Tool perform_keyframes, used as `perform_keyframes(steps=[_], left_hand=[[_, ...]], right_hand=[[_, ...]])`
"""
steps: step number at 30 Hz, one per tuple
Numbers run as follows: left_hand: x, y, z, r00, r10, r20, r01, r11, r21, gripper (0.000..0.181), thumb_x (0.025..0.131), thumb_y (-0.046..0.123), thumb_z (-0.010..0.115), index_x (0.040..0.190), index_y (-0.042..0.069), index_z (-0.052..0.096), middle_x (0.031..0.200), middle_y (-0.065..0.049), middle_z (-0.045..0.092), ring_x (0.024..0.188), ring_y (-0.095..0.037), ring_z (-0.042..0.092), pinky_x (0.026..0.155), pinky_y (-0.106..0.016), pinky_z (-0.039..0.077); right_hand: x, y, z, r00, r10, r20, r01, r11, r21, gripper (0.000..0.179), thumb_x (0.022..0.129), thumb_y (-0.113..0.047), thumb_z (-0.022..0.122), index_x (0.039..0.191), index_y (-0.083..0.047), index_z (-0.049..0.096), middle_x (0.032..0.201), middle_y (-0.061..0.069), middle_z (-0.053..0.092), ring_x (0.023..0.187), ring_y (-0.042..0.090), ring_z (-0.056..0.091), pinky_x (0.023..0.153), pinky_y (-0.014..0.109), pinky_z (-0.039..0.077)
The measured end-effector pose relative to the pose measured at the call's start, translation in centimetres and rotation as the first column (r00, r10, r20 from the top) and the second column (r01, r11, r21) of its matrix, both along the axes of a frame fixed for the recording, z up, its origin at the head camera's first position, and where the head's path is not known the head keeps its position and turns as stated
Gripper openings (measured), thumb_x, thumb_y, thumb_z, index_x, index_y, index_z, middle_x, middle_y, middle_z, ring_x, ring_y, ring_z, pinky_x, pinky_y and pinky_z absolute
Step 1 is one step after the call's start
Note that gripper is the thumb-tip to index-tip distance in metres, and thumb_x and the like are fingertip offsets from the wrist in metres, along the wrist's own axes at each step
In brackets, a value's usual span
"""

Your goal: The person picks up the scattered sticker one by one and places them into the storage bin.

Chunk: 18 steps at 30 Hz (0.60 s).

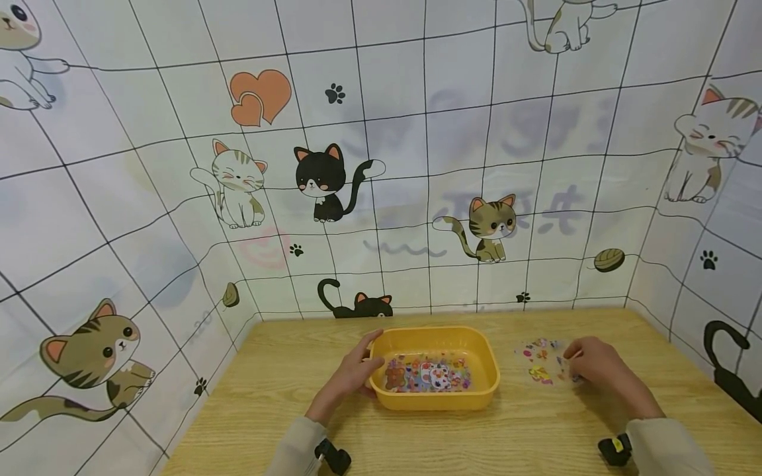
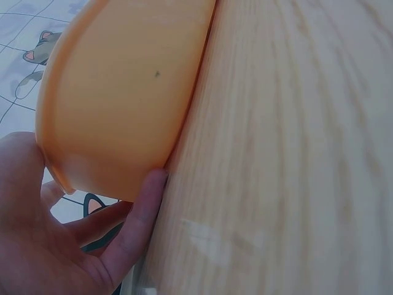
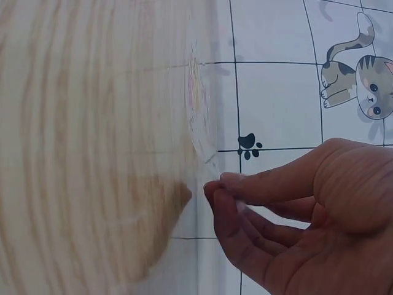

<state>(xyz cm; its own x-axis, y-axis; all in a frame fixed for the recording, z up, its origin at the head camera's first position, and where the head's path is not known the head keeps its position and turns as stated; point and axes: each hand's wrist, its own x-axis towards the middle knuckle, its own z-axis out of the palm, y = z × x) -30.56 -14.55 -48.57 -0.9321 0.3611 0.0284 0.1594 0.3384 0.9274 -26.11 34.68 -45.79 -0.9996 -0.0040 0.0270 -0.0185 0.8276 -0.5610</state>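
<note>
A yellow plastic tub (image 1: 437, 400) stands on the wooden table, with colourful cartoon stickers (image 1: 439, 375) on clear film lying in it. My left hand (image 1: 352, 371) grips the tub's left end, thumb at the rim and the other fingers against the outer wall (image 2: 123, 92). To the right of the tub, my right hand (image 1: 598, 360) pinches the edge of a clear sheet of small bright stickers (image 1: 540, 375) between thumb and fingertips. In the right wrist view this sheet (image 3: 198, 98) appears nearly edge-on, just above the tabletop.
The light wooden table (image 1: 286, 383) runs back to a white fabric wall (image 1: 393, 145) with a grid and cartoon cats. Similar side walls enclose the left and right. A dark wrist camera (image 1: 333, 456) is strapped at the left sleeve, another (image 1: 614, 449) at the right.
</note>
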Motion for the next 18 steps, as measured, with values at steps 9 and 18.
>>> perform_keyframes(steps=[9,18], left_hand=[[-0.1,-0.1,-0.1,1.000,0.005,0.013,-0.004,1.000,-0.008,0.063,0.104,0.025,0.058,0.161,0.032,0.034,0.138,-0.028,0.055,0.097,-0.032,0.070,0.055,-0.046,0.065],[-0.3,0.0,-0.3,1.000,0.001,0.021,-0.001,1.000,-0.001,0.063,0.104,0.024,0.058,0.161,0.033,0.034,0.139,-0.029,0.053,0.100,-0.034,0.070,0.056,-0.047,0.066]], right_hand=[[0.0,0.1,0.3,1.000,-0.003,-0.010,0.002,0.998,-0.057,0.027,0.087,0.000,0.063,0.107,0.016,0.068,0.096,0.023,0.069,0.076,0.020,0.060,0.061,0.031,0.054],[0.1,0.2,1.3,0.996,0.001,-0.091,-0.005,0.999,-0.051,0.026,0.094,-0.002,0.062,0.112,0.017,0.067,0.098,0.027,0.071,0.074,0.021,0.063,0.058,0.030,0.054]])
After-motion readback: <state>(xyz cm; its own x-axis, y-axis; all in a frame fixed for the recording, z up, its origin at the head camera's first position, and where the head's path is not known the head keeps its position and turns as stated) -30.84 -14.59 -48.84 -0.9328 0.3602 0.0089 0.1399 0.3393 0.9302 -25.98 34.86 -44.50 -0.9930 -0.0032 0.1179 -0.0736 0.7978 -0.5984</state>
